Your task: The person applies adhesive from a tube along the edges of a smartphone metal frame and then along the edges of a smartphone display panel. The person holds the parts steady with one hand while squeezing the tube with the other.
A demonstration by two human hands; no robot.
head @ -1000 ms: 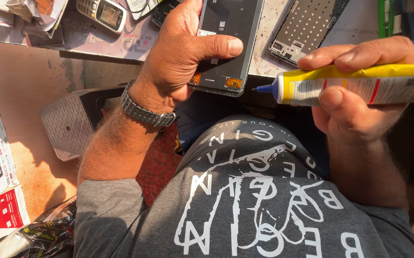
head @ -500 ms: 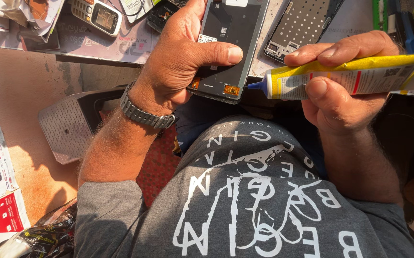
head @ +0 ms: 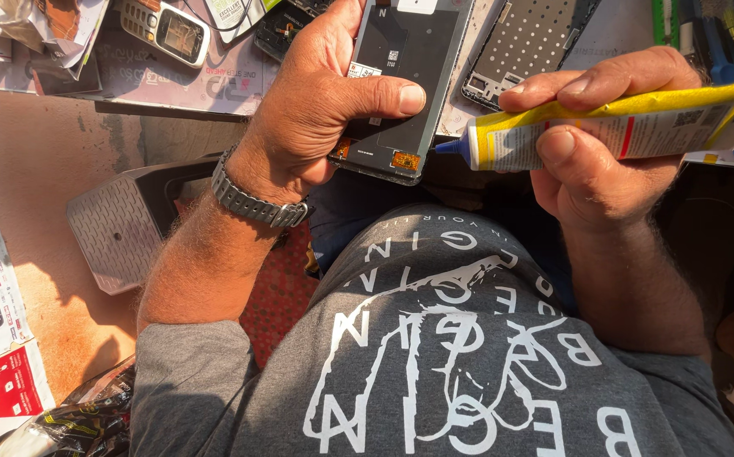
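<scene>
The left hand (head: 316,110) grips a flat dark opened phone panel (head: 405,76), thumb across it to keep it steady. The right hand (head: 591,144) pinches a yellow glue tube (head: 612,127) (blue tip beside the panel's bottom corner).

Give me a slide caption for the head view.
Left hand grips an opened dark phone panel; right hand aims a yellow glue tube.
</scene>
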